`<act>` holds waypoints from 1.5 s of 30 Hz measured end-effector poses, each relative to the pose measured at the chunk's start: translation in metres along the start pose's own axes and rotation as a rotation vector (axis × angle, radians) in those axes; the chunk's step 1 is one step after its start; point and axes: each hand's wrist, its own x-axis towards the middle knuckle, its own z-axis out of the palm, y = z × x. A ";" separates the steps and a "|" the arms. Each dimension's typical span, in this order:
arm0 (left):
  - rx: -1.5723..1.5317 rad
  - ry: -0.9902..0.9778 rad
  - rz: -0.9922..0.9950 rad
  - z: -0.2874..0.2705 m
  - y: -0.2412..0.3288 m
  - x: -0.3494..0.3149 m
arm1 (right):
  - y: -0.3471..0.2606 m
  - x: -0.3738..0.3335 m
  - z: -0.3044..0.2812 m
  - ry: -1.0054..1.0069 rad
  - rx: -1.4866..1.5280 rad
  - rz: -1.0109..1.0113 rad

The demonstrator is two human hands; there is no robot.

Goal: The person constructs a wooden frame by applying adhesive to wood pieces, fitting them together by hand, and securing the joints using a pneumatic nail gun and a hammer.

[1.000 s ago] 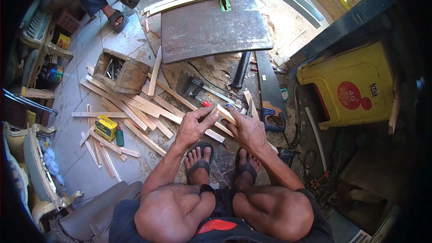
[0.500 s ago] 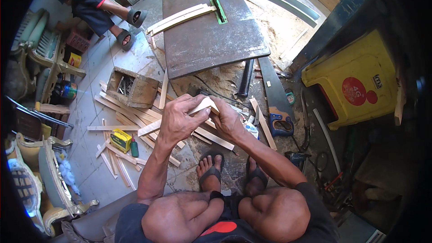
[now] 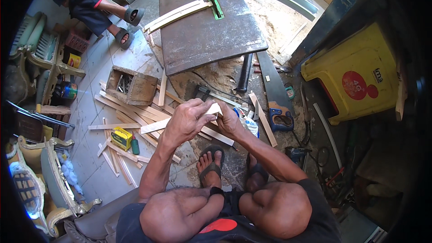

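Above my feet, both hands are closed on pale wooden strips that meet at a corner. My left hand grips a wooden strip whose long end sticks out to the left; its thumb and fingers pinch near the corner. My right hand wraps round the other side of that corner, against my left fingertips. The right hand hides most of what it holds, and I cannot tell whether the pieces are fastened together.
Several loose strips lie left, with a wooden box, yellow carton and green bottle. Ahead stands a saw table. Rightward are a handsaw, hammer and yellow stool. A seated person is far left.
Both hands have come slightly nearer and closer together, and the wooden corner has turned, with less of its right side showing. Loose things on the floor lie as before.
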 end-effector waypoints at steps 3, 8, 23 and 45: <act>0.010 0.002 0.059 0.003 0.001 0.004 | 0.006 -0.004 -0.002 -0.009 0.028 0.027; 0.039 0.015 0.107 0.009 0.009 0.006 | 0.003 -0.013 -0.011 -0.047 0.020 0.107; 0.063 0.051 0.152 0.018 0.017 -0.008 | -0.044 -0.027 -0.049 -0.178 -0.202 0.158; 0.119 -0.009 0.143 0.011 0.012 -0.005 | -0.133 -0.360 -0.273 0.341 -0.465 1.399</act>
